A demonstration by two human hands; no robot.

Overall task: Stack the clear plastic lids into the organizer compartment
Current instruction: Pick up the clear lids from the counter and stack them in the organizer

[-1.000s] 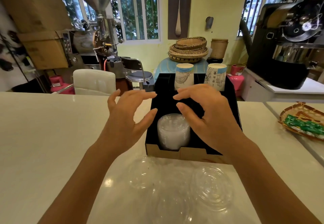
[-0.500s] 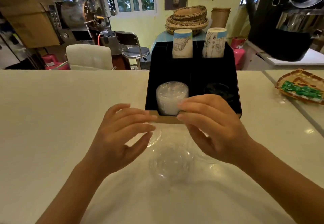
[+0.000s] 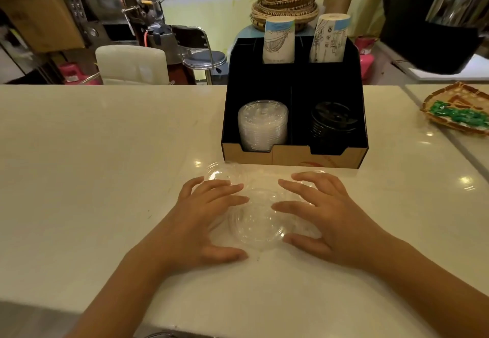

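Observation:
A black organizer [image 3: 293,158] with a cardboard front stands on the white counter. Its front left compartment holds a stack of clear plastic lids [image 3: 262,125]. Loose clear lids lie on the counter in front of it: one [image 3: 258,225] between my hands, another [image 3: 225,175] just beyond my left fingers. My left hand [image 3: 203,218] and my right hand [image 3: 325,216] rest with spread fingers on either side of the near lid, fingertips at its rim. Neither hand has lifted it.
The organizer's front right compartment holds black lids [image 3: 333,122]; two paper cup stacks [image 3: 279,40] stand at its back. A woven tray [image 3: 457,111] with green packets sits at the right. The counter's far edge runs behind the organizer.
Both hands have drawn back from above the organizer and come down to the counter, around a loose clear lid. The view has tilted downward.

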